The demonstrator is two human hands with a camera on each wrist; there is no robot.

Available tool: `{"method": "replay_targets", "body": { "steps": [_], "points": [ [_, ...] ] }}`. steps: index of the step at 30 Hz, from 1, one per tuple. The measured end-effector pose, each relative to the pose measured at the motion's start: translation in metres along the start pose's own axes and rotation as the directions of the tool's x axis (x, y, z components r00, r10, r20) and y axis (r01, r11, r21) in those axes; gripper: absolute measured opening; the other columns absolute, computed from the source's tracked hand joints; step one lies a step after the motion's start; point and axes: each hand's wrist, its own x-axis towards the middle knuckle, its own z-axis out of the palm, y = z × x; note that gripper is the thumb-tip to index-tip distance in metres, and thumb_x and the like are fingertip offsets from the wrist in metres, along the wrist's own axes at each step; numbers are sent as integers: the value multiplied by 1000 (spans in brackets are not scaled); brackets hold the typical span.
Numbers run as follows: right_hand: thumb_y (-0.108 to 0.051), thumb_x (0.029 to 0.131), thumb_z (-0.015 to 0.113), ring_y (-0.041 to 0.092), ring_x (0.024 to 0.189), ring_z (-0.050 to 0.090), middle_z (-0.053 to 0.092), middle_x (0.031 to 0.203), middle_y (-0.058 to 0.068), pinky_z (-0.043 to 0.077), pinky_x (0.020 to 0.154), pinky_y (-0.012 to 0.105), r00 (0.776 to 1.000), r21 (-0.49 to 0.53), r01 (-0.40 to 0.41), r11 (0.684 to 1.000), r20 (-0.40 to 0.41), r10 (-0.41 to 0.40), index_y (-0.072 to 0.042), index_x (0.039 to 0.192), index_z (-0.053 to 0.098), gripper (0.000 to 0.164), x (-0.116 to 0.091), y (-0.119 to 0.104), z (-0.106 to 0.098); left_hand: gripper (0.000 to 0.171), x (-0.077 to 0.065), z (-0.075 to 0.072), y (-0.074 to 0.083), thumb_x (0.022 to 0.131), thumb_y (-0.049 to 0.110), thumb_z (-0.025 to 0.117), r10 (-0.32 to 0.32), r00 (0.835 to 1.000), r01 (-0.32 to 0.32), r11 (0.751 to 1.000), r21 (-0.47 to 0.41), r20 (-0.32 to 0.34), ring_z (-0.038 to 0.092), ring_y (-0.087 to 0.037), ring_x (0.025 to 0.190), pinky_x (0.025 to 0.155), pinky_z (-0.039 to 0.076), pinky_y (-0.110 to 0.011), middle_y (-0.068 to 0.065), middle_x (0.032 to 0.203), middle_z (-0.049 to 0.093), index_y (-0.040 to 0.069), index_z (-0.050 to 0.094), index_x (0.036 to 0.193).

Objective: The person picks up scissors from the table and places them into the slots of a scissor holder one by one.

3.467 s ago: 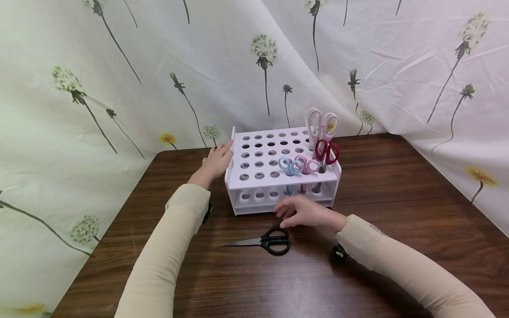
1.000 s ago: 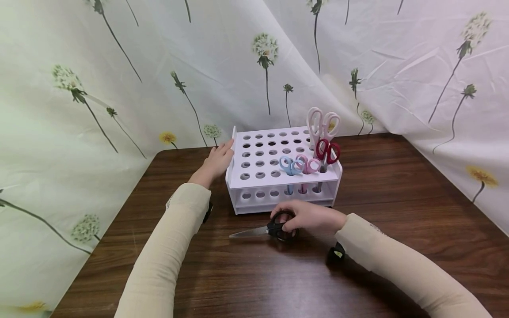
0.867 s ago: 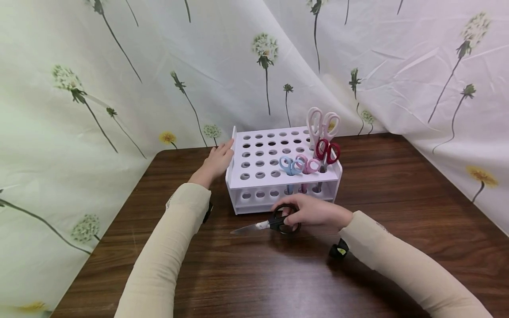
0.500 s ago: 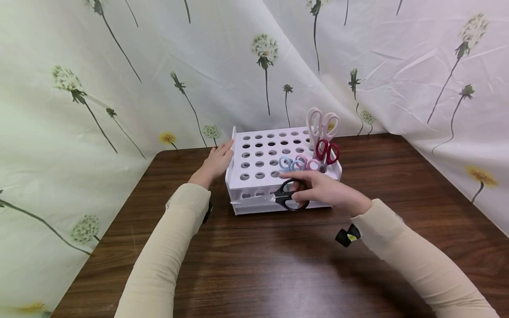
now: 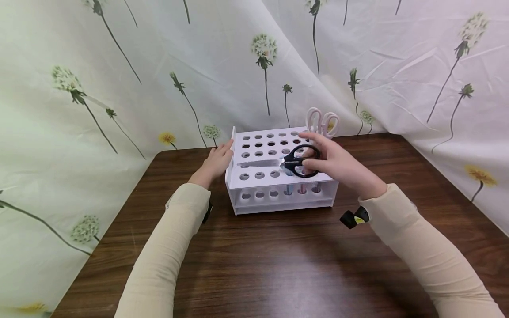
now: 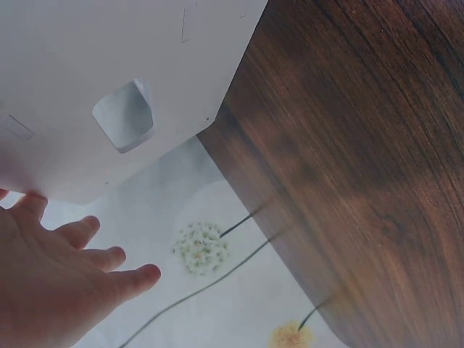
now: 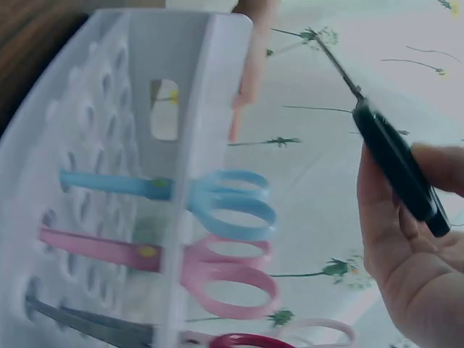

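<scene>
My right hand [image 5: 338, 163] pinches the black-handled scissors [image 5: 294, 161] by the loops, above the front part of the white rack [image 5: 278, 206]. The scissors lie roughly level, blades toward the left. My left hand [image 5: 216, 160] rests against the rack's left side panel, fingers fairly straight; the left wrist view shows that hand [image 6: 51, 275] beside the panel [image 6: 65, 80]. Upright in the rack stand light blue scissors [image 7: 235, 210], pink scissors [image 7: 232, 279] and red-handled scissors [image 7: 250, 341]. White scissors [image 5: 313, 118] rise behind my right hand, which hides much of the rack's right side.
The rack has rows of round holes on two levels and stands on a dark wooden table [image 5: 254, 265]. Behind the table hangs a white cloth [image 5: 222, 66] printed with dandelions. A black strap device [image 5: 355, 217] sits at my right wrist.
My right hand has picked up the black-handled scissors from the table, raised them and carried them forward over the rack. My left hand has stayed at the rack's side.
</scene>
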Motion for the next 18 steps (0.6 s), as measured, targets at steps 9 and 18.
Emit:
{"method": "replay_targets", "body": {
  "steps": [9,18],
  "points": [
    [0,87,59,16,86,57,52,99,13,47,69,23,977,-130,81,988,-183,-105,-9,141,35,60,7,-19,-4,55,0,-1,1,96,37,12,-9,1000,9,1000,-3,3,-6,-35,137,104,4,-57,-11,153,6,25,11,150],
    [-4,86,61,18,71,46,55,85,11,36,68,26,953,-292,98,951,-249,-175,-8,136,42,54,15,-21,-8,55,0,-1,2,96,36,13,-11,1000,11,1000,-4,2,-5,-35,137,104,5,-57,-11,153,7,25,11,150]
  ]
}}
